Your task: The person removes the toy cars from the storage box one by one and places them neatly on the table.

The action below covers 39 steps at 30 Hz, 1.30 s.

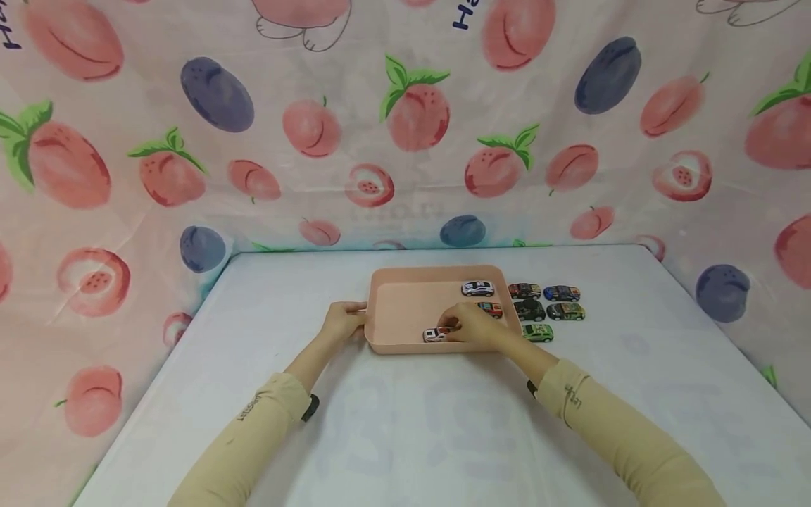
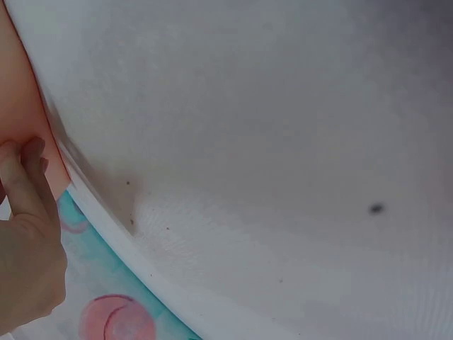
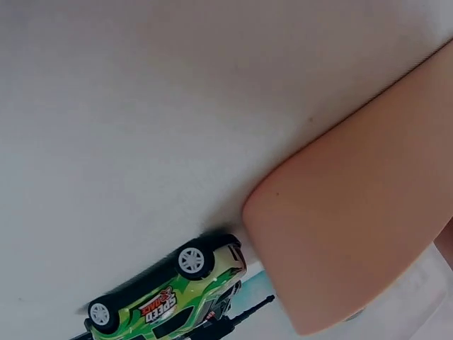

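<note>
Head view only: white car (image 1: 434,335) pinched in right grip (image 1: 472,326) | left grip (image 1: 343,321) holds tray (image 1: 399,306)

Eight cars (image 1: 478,289) in all: three inside one tray (image 1: 399,303), five outside it, between the tray and the right edge of one counter (image 1: 393,436). Of those five, two pairs lie nearer the back edge and one single car nearer the front edge. Two hands: one left hand (image 1: 344,321), one right hand (image 1: 472,325). Two sleeves (image 1: 243,443).
</note>
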Motion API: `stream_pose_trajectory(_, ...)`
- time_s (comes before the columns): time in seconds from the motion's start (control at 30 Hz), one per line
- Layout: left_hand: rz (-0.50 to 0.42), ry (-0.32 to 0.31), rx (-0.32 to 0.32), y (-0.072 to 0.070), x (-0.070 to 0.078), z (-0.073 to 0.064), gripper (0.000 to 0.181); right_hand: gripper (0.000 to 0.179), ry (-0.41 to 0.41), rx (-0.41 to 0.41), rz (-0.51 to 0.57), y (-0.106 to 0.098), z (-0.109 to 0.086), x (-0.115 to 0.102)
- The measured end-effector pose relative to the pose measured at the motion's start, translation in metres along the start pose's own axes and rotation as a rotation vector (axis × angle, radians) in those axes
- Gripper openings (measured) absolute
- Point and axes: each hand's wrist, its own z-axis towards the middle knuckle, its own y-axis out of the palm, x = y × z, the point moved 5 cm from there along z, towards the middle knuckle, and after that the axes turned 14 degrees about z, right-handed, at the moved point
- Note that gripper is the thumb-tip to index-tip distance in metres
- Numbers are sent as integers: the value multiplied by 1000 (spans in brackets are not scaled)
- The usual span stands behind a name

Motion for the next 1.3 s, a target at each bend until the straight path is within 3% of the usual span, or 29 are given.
stream_pose_trajectory(0.17, 11, -12, 2, 1, -2, 2, 37, 16, -34, -17, -25, -1, -1, -2)
stream_pose_trajectory(0.4, -16, 46, -8, 1, -10, 13, 35, 19, -9, 34, -4, -8, -6, -7)
stream_pose_trajectory(0.7, 40, 5, 8, -2, 4, -1, 36, 20, -9, 67, -27, -26, -20, -16)
stream_pose_trajectory(1.0, 14, 13, 3, -2, 1, 1, 38, 22, 8, 56, 5, -41, -35, -11)
stream_pose_trajectory(1.2, 15, 11, -8, 0, 0, 1, 38, 29, -27, 99, -37, -52, -48, -10)
stream_pose_trajectory(1.3, 7, 17, -4, 1, 0, 1, 38, 28, 7, 110, -51, -57, -52, -8)
